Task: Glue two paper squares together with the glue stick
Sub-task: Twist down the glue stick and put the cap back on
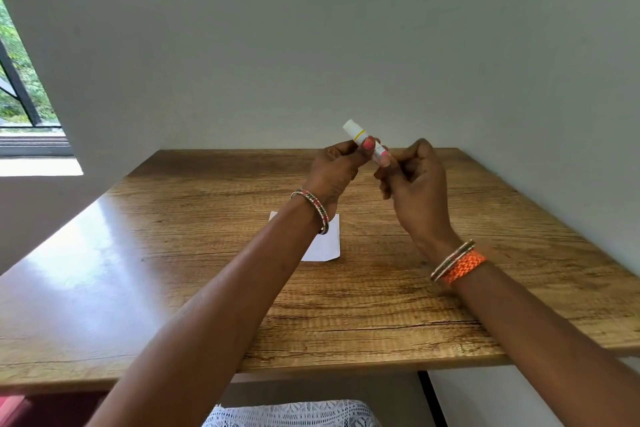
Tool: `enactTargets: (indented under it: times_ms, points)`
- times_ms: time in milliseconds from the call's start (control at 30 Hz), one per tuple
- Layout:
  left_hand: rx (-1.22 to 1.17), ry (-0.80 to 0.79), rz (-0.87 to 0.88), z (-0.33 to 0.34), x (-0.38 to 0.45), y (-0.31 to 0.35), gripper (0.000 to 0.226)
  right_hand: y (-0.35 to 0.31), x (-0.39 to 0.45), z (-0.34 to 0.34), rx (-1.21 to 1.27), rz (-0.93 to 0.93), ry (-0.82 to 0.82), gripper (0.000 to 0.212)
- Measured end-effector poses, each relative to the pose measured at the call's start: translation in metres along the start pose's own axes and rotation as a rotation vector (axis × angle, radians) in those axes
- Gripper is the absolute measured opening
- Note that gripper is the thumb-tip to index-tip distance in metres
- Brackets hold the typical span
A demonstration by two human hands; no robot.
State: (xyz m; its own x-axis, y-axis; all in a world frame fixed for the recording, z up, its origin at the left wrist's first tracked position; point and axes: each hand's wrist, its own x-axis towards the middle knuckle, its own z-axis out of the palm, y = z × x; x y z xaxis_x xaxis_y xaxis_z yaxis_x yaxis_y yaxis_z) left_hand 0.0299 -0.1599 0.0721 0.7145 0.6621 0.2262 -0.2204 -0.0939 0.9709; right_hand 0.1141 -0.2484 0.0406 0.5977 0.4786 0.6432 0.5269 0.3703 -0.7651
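A white glue stick (356, 134) with a yellow band is held up above the far part of the wooden table (381, 305), tilted with its white capped end up and to the left. My left hand (334, 168) grips its upper part with thumb and fingers. My right hand (414, 184) holds its lower end between the fingertips. White paper (327, 243) lies flat on the table under my left wrist; my forearm covers most of it, so I cannot tell whether it is one square or two.
A plain white wall rises right behind the table's far edge. A window (20, 80) with a dark frame is at the far left. White lace fabric (287, 414) shows below the table's near edge.
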Motion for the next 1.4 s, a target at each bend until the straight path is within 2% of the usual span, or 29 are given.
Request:
enactTargets:
  times_ms: [67,100,133,167,267,300,333,367,400,500,567,600,633,700,800,833,867,933,1000,1033,1067,1133,1167,1200,1267,1333,1400]
  points:
    - [-0.026,0.053,-0.079,0.001,-0.002,0.0,0.034,0.004,0.001,-0.005,-0.37,-0.301,-0.057,0.019]
    - [-0.031,0.063,-0.103,0.001,-0.003,-0.001,0.03,0.005,0.0,-0.006,-0.401,-0.325,-0.063,0.02]
    - [-0.029,0.063,-0.115,0.0,-0.003,-0.003,0.025,0.004,-0.001,-0.005,-0.334,-0.247,-0.059,0.02]
    - [-0.024,0.054,-0.113,-0.001,-0.003,-0.004,0.02,0.001,-0.002,-0.003,-0.16,-0.081,-0.049,0.018]
    - [-0.01,0.019,-0.088,-0.006,-0.003,-0.005,0.015,-0.006,-0.002,0.004,0.473,0.461,-0.077,0.016]
    - [0.0,0.013,-0.092,-0.006,-0.003,-0.004,0.017,-0.007,-0.001,0.005,0.554,0.534,-0.067,0.014]
    - [0.012,0.023,-0.106,-0.005,-0.004,-0.004,0.02,-0.007,-0.001,0.006,0.543,0.531,-0.047,0.01]
    - [0.021,0.049,-0.135,-0.005,-0.004,-0.004,0.025,-0.007,-0.002,0.007,0.427,0.444,-0.032,0.007]
    - [0.026,0.084,-0.183,-0.004,-0.004,-0.002,0.03,-0.005,-0.002,0.005,0.198,0.275,-0.034,0.008]
    - [0.034,0.098,-0.369,-0.006,-0.002,-0.001,0.021,0.002,-0.005,-0.003,-0.593,-0.39,-0.196,0.02]
    - [-0.012,0.076,-0.411,-0.008,-0.001,-0.002,0.014,0.005,-0.006,-0.004,-0.794,-0.538,-0.286,0.033]
    - [-0.032,0.076,-0.411,-0.01,0.0,-0.003,0.013,0.006,-0.007,-0.003,-0.795,-0.525,-0.287,0.033]
    - [-0.041,0.08,-0.412,-0.011,0.001,-0.005,0.013,0.004,-0.009,-0.001,-0.732,-0.45,-0.262,0.027]
    - [-0.038,0.083,-0.425,-0.014,0.002,-0.008,0.017,-0.002,-0.009,0.004,-0.457,-0.121,-0.164,0.015]
    - [-0.062,0.065,-0.428,-0.018,0.003,-0.012,0.014,-0.007,-0.005,0.008,0.17,0.482,-0.096,0.024]
    - [-0.065,0.052,-0.423,-0.018,0.003,-0.012,0.013,-0.007,-0.004,0.008,0.358,0.614,-0.094,0.028]
    - [-0.069,0.035,-0.418,-0.018,0.003,-0.012,0.011,-0.006,-0.003,0.006,0.498,0.69,-0.086,0.03]
    - [-0.081,0.013,-0.413,-0.017,0.002,-0.012,0.01,-0.003,-0.002,0.004,0.64,0.729,-0.062,0.028]
    - [-0.081,0.029,-0.421,-0.016,0.003,-0.011,0.01,-0.003,-0.004,0.006,0.497,0.608,-0.07,0.015]
    - [-0.072,0.047,-0.435,-0.015,0.003,-0.01,0.011,-0.003,-0.006,0.006,0.266,0.436,-0.087,0.01]
    - [-0.061,0.068,-0.453,-0.015,0.002,-0.009,0.013,-0.001,-0.007,0.004,-0.054,0.175,-0.114,0.008]
    - [-0.049,0.107,-0.487,-0.013,0.001,-0.01,0.015,0.004,-0.007,-0.003,-0.607,-0.376,-0.287,0.015]
    - [-0.042,0.125,-0.494,-0.013,0.0,-0.012,0.015,0.007,-0.006,-0.007,-0.751,-0.512,-0.372,0.021]
    - [-0.033,0.147,-0.49,-0.012,0.0,-0.014,0.015,0.01,-0.005,-0.01,-0.804,-0.531,-0.43,0.024]
    - [-0.024,0.192,-0.444,-0.011,-0.001,-0.019,0.027,0.014,-0.002,-0.017,-0.722,-0.377,-0.444,0.028]
    - [0.014,0.205,-0.365,-0.012,0.001,-0.022,0.035,0.017,0.005,-0.026,-0.581,-0.172,-0.344,0.03]
    - [0.161,0.144,-0.302,-0.013,0.003,-0.024,0.036,0.026,0.02,-0.038,-0.579,0.001,-0.219,0.026]
